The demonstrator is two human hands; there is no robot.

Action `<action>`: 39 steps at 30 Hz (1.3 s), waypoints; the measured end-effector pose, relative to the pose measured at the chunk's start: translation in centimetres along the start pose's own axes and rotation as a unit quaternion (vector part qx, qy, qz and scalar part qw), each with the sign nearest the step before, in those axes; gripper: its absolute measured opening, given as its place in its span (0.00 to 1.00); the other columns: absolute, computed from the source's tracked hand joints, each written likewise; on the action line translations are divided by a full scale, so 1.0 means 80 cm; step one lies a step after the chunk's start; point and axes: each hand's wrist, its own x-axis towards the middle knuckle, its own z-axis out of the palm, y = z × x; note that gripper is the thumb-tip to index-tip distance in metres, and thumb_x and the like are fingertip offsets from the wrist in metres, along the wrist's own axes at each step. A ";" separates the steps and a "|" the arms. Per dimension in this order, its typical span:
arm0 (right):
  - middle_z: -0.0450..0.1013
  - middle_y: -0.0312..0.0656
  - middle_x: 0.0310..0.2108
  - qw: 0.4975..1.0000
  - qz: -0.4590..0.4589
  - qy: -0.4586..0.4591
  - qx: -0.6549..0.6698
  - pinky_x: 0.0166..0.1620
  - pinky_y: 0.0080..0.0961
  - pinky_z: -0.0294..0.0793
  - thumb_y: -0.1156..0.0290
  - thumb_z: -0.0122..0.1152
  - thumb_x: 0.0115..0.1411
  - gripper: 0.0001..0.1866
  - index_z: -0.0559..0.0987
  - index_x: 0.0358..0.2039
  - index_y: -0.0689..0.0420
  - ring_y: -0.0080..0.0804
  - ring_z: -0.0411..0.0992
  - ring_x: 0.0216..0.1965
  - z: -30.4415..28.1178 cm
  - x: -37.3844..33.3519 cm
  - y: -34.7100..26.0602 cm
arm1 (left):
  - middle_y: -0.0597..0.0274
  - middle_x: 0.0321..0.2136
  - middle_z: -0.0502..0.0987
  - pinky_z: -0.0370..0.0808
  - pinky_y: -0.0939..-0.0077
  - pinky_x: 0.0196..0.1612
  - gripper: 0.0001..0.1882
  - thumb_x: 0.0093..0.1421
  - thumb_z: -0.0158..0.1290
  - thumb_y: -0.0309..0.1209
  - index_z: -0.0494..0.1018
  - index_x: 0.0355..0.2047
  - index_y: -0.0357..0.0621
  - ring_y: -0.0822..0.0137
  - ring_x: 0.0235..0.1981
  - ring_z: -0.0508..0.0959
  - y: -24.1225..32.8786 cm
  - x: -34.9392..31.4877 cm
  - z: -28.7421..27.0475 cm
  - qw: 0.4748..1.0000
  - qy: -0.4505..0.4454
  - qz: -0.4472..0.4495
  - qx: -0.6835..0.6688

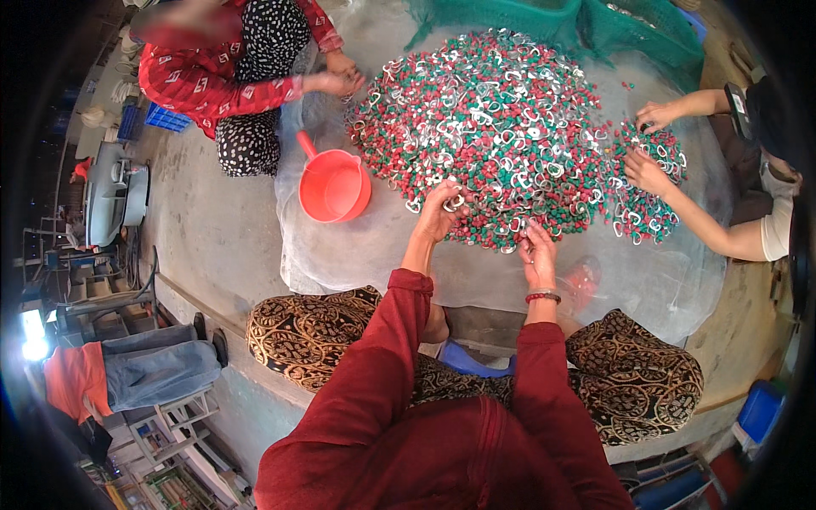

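A wide pile of small red and green pieces [476, 161], mixed with white loop-shaped pieces, lies spread on a pale translucent sheet [382, 255]. At its near edge, my left hand [435, 214] has its fingers closed on a white ring-shaped piece [456, 202]. My right hand [537, 253], a red bracelet on its wrist, is a short way to the right at the same edge. Its fingers are bent together by the pieces; what they hold is too small to make out.
A red dipper [334, 185] stands left of the pile. One co-worker's hands [340, 78] are at the far left edge; another's [650, 170] work over a smaller heap on the right. Green mesh baskets [510, 15] stand behind. A person in jeans [161, 365] is at the left.
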 end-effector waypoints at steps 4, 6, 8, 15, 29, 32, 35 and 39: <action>0.71 0.40 0.28 0.985 0.035 -0.070 0.155 0.16 0.12 0.57 0.77 0.51 0.57 0.09 0.71 0.40 0.61 0.21 0.65 0.23 -0.012 -0.015 -0.015 | 0.61 0.28 0.74 0.67 0.81 0.21 0.12 0.50 0.48 0.26 0.71 0.37 0.40 0.68 0.28 0.74 0.011 0.001 0.018 0.998 -0.049 -0.018 -0.036; 0.71 0.40 0.28 0.987 0.032 -0.061 0.146 0.17 0.13 0.59 0.77 0.49 0.57 0.10 0.71 0.40 0.61 0.23 0.66 0.24 -0.012 -0.017 -0.020 | 0.62 0.26 0.74 0.69 0.78 0.22 0.14 0.49 0.50 0.27 0.72 0.38 0.41 0.67 0.27 0.75 0.010 0.012 0.018 0.984 -0.023 -0.045 0.172; 0.71 0.41 0.29 0.997 0.015 -0.027 0.077 0.18 0.16 0.61 0.78 0.48 0.56 0.10 0.71 0.39 0.61 0.25 0.67 0.25 -0.024 -0.011 -0.024 | 0.61 0.22 0.74 0.72 0.72 0.26 0.16 0.49 0.51 0.26 0.74 0.40 0.42 0.63 0.26 0.76 -0.011 0.024 0.023 0.858 -0.041 0.037 0.510; 0.72 0.42 0.30 0.985 0.011 -0.045 0.164 0.23 0.21 0.65 0.73 0.46 0.55 0.12 0.73 0.38 0.62 0.32 0.69 0.27 -0.030 -0.019 -0.039 | 0.48 0.28 0.74 0.73 0.61 0.33 0.10 0.47 0.58 0.32 0.77 0.30 0.42 0.55 0.31 0.77 -0.051 0.042 -0.018 0.542 -0.066 0.224 0.807; 0.71 0.42 0.39 0.972 0.026 -0.051 0.229 0.23 0.16 0.65 0.80 0.51 0.55 0.22 0.68 0.52 0.58 0.30 0.67 0.30 -0.049 -0.004 -0.028 | 0.59 0.29 0.75 0.63 0.83 0.14 0.13 0.55 0.54 0.35 0.72 0.36 0.40 0.70 0.22 0.74 -0.031 0.015 0.061 0.945 -0.096 -0.143 0.278; 0.70 0.41 0.39 0.978 0.019 0.000 0.206 0.24 0.16 0.65 0.79 0.51 0.56 0.22 0.67 0.52 0.58 0.29 0.66 0.30 -0.046 -0.011 -0.028 | 0.50 0.28 0.74 0.74 0.67 0.25 0.10 0.47 0.58 0.30 0.75 0.30 0.39 0.58 0.25 0.78 -0.108 0.016 0.018 0.676 -0.135 0.119 0.715; 0.70 0.40 0.38 0.973 0.013 -0.014 0.230 0.23 0.16 0.64 0.78 0.51 0.56 0.20 0.68 0.51 0.59 0.28 0.66 0.30 -0.061 -0.015 -0.023 | 0.44 0.31 0.73 0.76 0.59 0.31 0.06 0.46 0.56 0.27 0.75 0.25 0.37 0.51 0.29 0.78 -0.144 0.013 0.021 0.546 -0.077 0.156 0.820; 0.71 0.41 0.42 0.966 0.030 0.013 0.257 0.34 0.22 0.70 0.78 0.51 0.56 0.19 0.69 0.51 0.59 0.31 0.69 0.35 -0.063 -0.016 -0.016 | 0.44 0.31 0.73 0.75 0.58 0.34 0.08 0.48 0.54 0.29 0.74 0.25 0.36 0.48 0.31 0.77 -0.126 0.016 0.031 0.603 -0.044 0.143 0.784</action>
